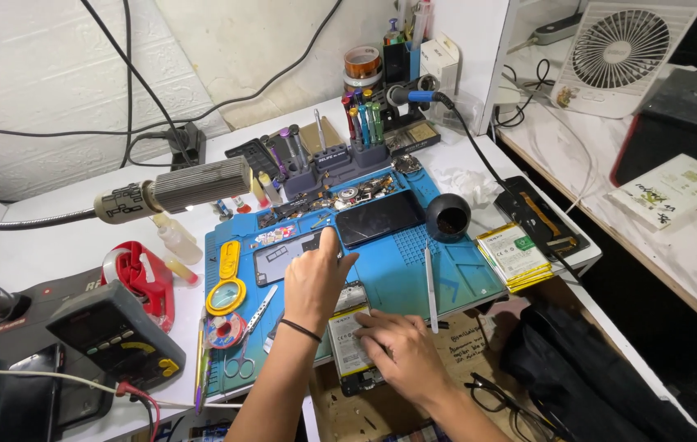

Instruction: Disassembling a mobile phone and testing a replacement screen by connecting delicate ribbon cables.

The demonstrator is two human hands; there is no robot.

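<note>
Opened phone (350, 340), long axis toward frame bottom, lies under my flat, unclenched right hand (393, 348); my left hand (316, 278), forefinger extended, holds nothing

The right hand (397, 350) presses flat on an opened phone (350, 340). The left hand (313, 278) points a finger over the blue mat (455, 274).

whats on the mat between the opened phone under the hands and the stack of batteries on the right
In the head view, a white spudger stick lies between the opened phone and the battery stack; otherwise bare blue mat.
</note>
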